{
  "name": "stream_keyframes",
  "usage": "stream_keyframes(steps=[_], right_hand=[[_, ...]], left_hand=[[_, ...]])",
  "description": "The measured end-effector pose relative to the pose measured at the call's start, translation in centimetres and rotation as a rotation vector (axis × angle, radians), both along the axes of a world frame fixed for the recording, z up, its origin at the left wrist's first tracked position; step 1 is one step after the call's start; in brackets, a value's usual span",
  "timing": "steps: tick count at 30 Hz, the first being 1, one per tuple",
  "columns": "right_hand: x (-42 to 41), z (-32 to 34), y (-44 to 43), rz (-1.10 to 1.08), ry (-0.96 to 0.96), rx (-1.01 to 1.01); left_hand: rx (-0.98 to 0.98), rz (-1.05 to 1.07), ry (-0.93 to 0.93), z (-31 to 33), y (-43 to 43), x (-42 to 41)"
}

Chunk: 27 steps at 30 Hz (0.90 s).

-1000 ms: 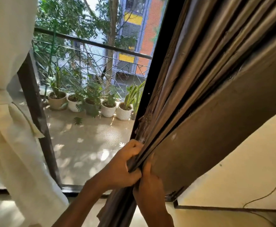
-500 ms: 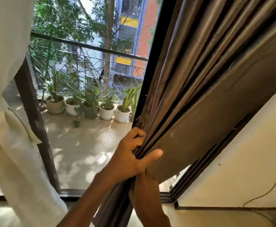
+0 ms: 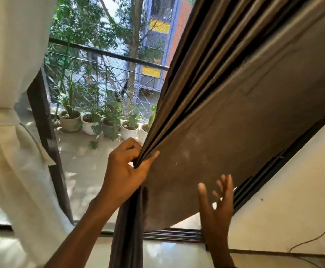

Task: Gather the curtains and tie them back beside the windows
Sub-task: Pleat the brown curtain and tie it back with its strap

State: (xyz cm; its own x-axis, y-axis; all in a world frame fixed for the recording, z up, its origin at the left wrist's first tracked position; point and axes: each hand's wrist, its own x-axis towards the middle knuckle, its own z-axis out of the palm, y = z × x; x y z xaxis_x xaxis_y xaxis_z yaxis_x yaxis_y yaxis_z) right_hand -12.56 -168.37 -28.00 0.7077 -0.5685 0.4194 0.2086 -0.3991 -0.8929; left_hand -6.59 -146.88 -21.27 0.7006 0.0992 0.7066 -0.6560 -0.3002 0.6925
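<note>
**Left hand pinches the brown curtain; right hand open beside it**

The left hand (image 3: 126, 171) is clamped on the gathered pleats of the brown curtain (image 3: 225, 132): its thumb lies across the front of the folds and its curled fingers (image 3: 131, 147) press from behind, so the pleats bunch together right at the grip. Below the grip the cloth hangs down in a narrow dark bundle past the wrist. Above and to the right of the fingers the curtain fans out wide, slanting up to the top right corner.

The right hand (image 3: 216, 206) is blurred, its fingers spread apart, holding nothing, in front of the curtain's lower edge; whether it touches the cloth I cannot tell. Just right of it runs the dark window frame (image 3: 258, 182), and beyond that a cream wall (image 3: 293, 200).

Well to the left of both hands, a white curtain (image 3: 11, 132) hangs cinched by a band. Between the two curtains, through the glass, potted plants (image 3: 100, 122) line a balcony behind a railing (image 3: 107, 54).
</note>
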Motion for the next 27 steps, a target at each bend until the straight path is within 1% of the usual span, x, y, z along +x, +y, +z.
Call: stream_keyframes(steps=[3, 6, 9, 11, 13, 16, 17, 20, 23, 25, 27], right_hand=[[1.9, 0.5, -1.1, 0.019, 0.083, 0.110], [4.0, 0.9, -1.4, 0.155, 0.143, 0.248], [5.9, 1.6, -1.6, 0.277, 0.144, 0.379], [6.9, 2.0, -1.3, 0.378, 0.140, 0.406], [7.3, 2.2, -0.9, 0.498, 0.141, 0.413], [7.1, 2.5, 0.1, 0.720, 0.189, 0.388], [6.9, 2.4, 0.4, 0.741, 0.197, 0.375], [5.7, 3.1, 1.6, 0.773, 0.191, 0.357], [4.2, 3.0, 1.8, 0.708, 0.261, 0.220], [3.0, 2.6, 2.5, 0.561, 0.279, 0.119], [1.7, 2.1, 3.4, 0.312, 0.218, -0.012]], left_hand=[[-0.009, 0.025, -0.002, 0.3, 1.1, -0.2], [0.009, 0.018, 0.002, 0.6, 1.8, -0.5], [0.011, -0.053, 0.015, 1.1, 2.5, -1.1], [-0.027, -0.161, 0.058, 1.3, 2.8, -1.6], [-0.075, -0.264, 0.157, 1.4, 3.1, -2.0], [-0.077, -0.287, 0.234, 1.1, 3.5, -1.9], [-0.069, -0.293, 0.243, 1.0, 3.6, -1.8], [-0.069, -0.302, 0.236, 1.0, 3.5, -1.7], [-0.044, -0.215, 0.162, 1.0, 3.0, -1.4], [-0.011, -0.128, 0.087, 0.8, 2.5, -1.3], [0.022, -0.056, 0.036, 0.4, 1.9, -1.2]])
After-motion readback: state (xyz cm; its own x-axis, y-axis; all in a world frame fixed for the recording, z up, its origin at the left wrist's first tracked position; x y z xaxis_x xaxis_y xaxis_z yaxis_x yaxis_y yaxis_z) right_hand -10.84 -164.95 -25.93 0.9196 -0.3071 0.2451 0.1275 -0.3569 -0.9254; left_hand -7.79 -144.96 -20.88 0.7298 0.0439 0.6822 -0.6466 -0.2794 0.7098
